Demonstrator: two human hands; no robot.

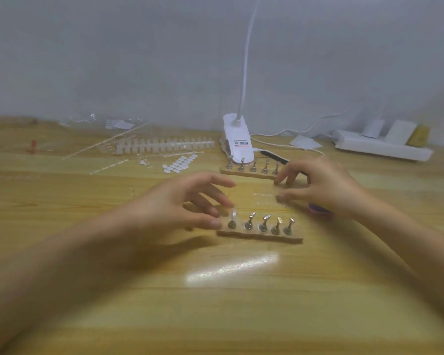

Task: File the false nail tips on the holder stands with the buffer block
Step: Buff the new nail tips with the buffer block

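Left hand (180,201) was half-curled at the near holder stand (260,233), thumb and forefinger bracketing the clear nail tip (233,215) on its leftmost peg; grip could not be told. Right hand (323,185) lay spread, holding nothing, purple buffer block (318,210) peeking from under its palm

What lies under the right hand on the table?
Only the edge of a purple thing shows below the right hand. The hand covers the rest, so what it is cannot be told.
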